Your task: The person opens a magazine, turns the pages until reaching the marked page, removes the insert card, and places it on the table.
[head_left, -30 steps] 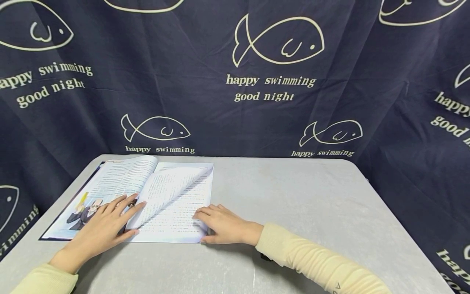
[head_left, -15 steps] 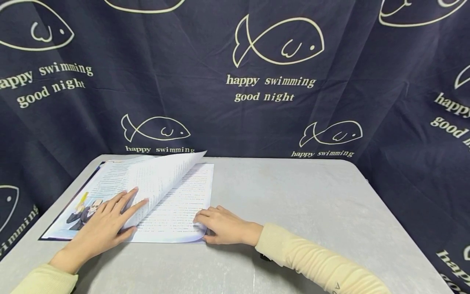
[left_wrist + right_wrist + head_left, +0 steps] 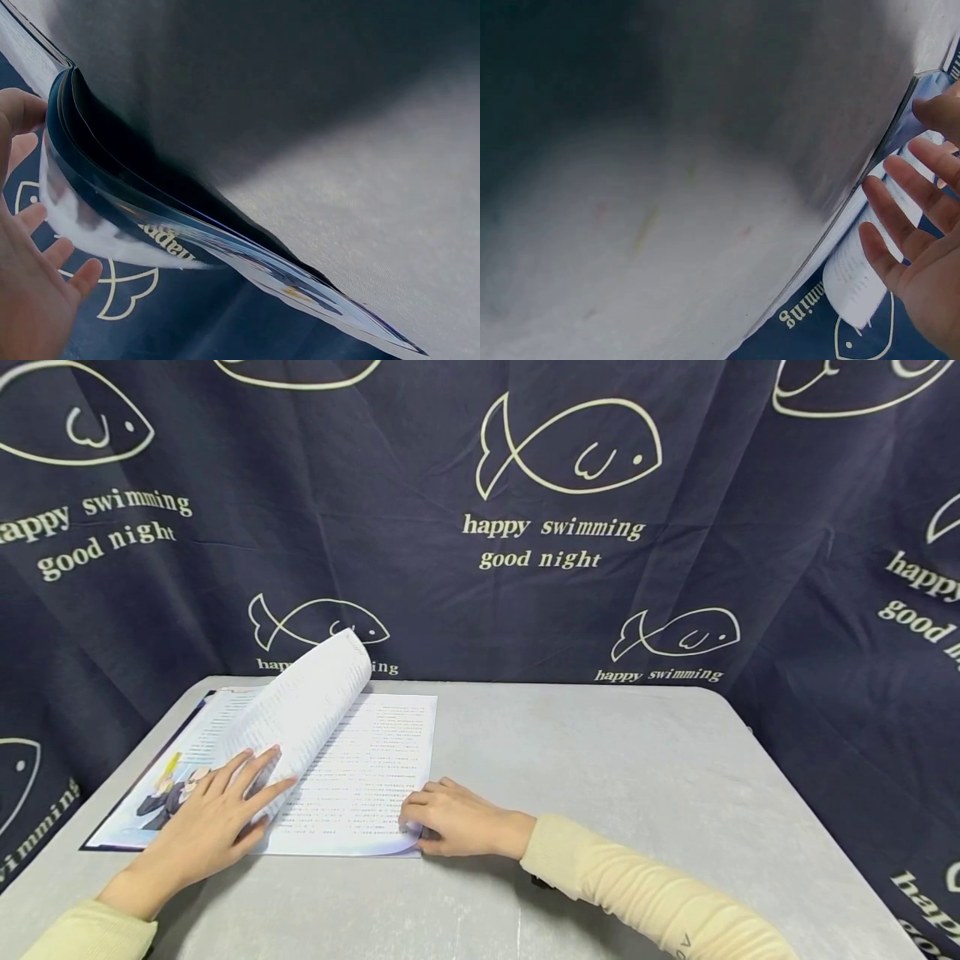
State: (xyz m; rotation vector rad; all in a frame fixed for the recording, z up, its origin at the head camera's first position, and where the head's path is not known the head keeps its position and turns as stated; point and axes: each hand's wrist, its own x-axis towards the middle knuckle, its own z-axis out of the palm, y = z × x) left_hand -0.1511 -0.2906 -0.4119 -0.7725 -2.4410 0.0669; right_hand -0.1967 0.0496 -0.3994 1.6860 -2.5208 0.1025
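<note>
Left hand: fingers spread wide on the illustrated book
Right hand: at the book's near right corner; pinching or not, cannot tell
Illustrated book: open, on the left of the grey table
Raised leaf: curving up mid-book
Fish-print curtain: behind

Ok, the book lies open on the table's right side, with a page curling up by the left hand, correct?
Not quite: the head view shows the book open on the left side of the table. A page does curl up by the left hand.
</note>
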